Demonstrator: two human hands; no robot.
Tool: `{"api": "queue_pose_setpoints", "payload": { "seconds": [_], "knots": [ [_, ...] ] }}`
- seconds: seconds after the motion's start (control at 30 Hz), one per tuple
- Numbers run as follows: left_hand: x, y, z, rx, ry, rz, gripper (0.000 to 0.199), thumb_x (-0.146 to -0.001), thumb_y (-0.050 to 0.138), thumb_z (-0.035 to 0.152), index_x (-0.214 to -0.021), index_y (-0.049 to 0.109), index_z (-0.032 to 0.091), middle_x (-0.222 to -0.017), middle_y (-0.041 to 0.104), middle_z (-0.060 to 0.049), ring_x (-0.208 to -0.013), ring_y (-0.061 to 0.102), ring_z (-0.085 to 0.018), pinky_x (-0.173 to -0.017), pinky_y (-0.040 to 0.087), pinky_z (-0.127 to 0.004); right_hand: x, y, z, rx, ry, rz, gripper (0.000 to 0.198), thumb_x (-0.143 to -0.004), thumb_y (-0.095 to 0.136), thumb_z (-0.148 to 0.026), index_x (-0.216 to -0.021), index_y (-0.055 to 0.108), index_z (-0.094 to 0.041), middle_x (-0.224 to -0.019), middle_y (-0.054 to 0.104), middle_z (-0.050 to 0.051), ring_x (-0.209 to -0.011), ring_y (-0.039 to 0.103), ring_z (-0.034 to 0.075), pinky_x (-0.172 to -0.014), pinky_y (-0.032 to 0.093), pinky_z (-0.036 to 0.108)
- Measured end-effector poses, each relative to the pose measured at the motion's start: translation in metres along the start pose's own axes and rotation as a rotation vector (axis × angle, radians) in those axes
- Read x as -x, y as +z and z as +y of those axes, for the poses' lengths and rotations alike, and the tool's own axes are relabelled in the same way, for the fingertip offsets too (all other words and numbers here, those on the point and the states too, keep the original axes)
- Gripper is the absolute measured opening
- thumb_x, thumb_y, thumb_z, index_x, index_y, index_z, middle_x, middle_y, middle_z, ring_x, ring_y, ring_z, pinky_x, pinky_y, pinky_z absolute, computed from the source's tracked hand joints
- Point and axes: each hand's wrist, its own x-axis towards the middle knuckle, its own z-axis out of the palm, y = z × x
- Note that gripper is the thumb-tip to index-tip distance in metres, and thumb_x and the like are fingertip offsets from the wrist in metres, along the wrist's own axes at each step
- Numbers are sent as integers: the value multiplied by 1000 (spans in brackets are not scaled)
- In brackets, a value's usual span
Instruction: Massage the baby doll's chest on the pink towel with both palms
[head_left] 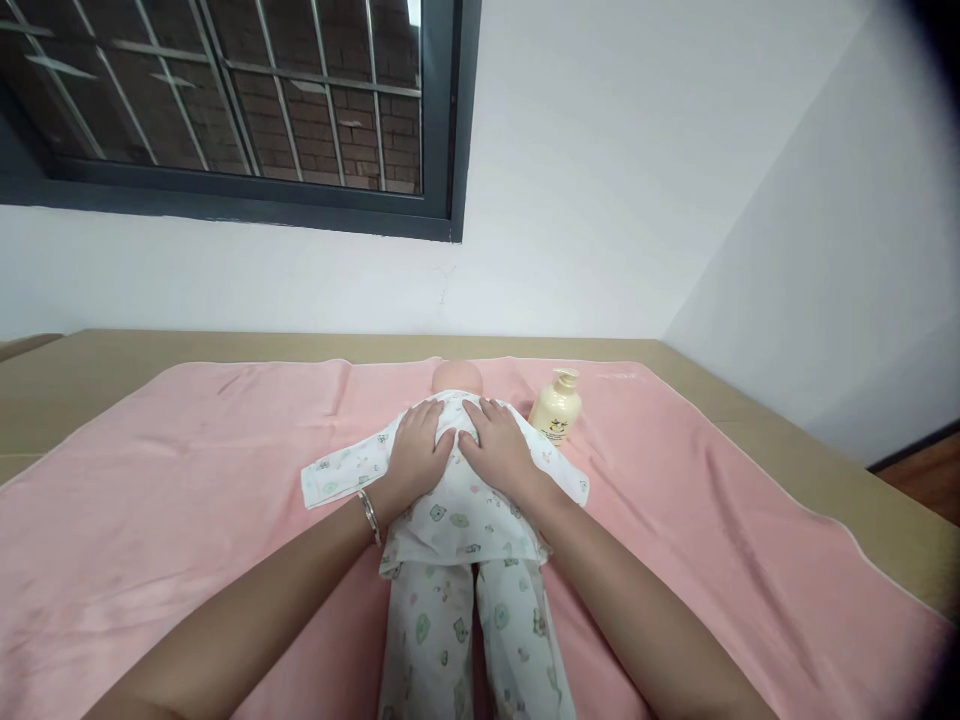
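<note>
A baby doll (471, 520) in white pyjamas with small green animal prints lies stretched out, its smooth bare head (457, 377) at the far end. No face shows on the head. My left hand (418, 450) rests flat on the upper left of the doll's shirt, fingers extended, a silver bangle on the wrist. Opposite it, my right hand (499, 448) lies flat on the upper right of the shirt. The two thumbs point toward each other with a small gap. Both sleeves spread outward, and no doll hands show at the cuffs.
A cream pump bottle (556, 408) stands right of the doll's head, close to the right sleeve. Beneath everything is a pink blanket (225, 520) over a tan surface (360, 346). A white wall (585, 200) and a dark-framed barred window (442, 215) rise behind.
</note>
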Motion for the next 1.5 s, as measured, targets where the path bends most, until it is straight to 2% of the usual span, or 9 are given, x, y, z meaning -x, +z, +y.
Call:
{"api": "queue_pose_setpoints", "payload": {
  "seconds": [0.2,0.3,0.47,0.63,0.8,1.0,1.17,1.3,1.5],
  "knots": [
    [2,0,0,-4,97,24,38,-94,38,26,-127,52,14,-131,58,-12,-124,50,-25,-111,38,-45,2,-3,-3,23,-62,11,52,-92,41,-29,-143,42,-21,-144,44,13,-135,36,29,-112,23,44],
    [4,-1,2,-35,111,65,33,-93,41,25,-120,57,14,-125,61,-13,-120,52,-25,-107,42,-44,8,-6,-11,64,1,79,47,-92,41,-34,-136,50,-18,-133,54,14,-128,44,28,-108,30,40],
    [9,-6,9,-99,85,132,27,-93,43,27,-111,61,17,-115,64,-12,-110,56,-26,-98,48,-44,15,-10,-20,98,126,88,39,-93,39,-42,-115,63,-20,-107,66,11,-107,57,28,-86,45,36],
    [6,-3,4,-80,52,76,35,-92,43,29,-121,56,14,-120,61,-14,-115,54,-28,-101,45,-47,9,-4,-11,67,80,94,49,-91,43,-41,-133,53,-17,-129,58,14,-126,47,30,-104,34,40],
    [1,2,-3,-88,77,9,43,-96,34,31,-132,48,13,-136,53,-14,-129,46,-28,-111,34,-52,-2,0,3,-19,-27,-5,53,-92,43,-35,-142,43,-17,-145,44,14,-136,36,28,-114,21,44],
    [6,-2,6,-144,175,79,38,-97,33,26,-124,56,13,-126,61,-14,-120,54,-26,-105,43,-46,-2,-5,5,-16,-88,-59,54,-94,40,-33,-146,37,-20,-150,37,13,-139,31,29,-113,21,46],
    [13,-5,13,-184,107,173,31,-95,41,28,-114,62,17,-118,66,-13,-114,59,-27,-99,49,-44,8,-9,-11,71,-33,1,50,-94,40,-33,-141,45,-18,-142,47,16,-133,40,30,-110,27,43],
    [9,-6,9,-178,69,104,36,-93,43,32,-121,58,13,-124,62,-16,-118,55,-31,-102,45,-49,11,-8,-17,102,34,-3,53,-94,39,-38,-140,46,-13,-139,49,20,-132,41,33,-109,28,44],
    [2,-3,2,-166,148,19,41,-97,33,29,-131,49,10,-132,56,-16,-125,49,-29,-108,38,-51,0,-3,2,4,4,-106,60,-93,42,-40,-149,32,-20,-152,33,16,-141,27,34,-113,21,48]
  ]
}}
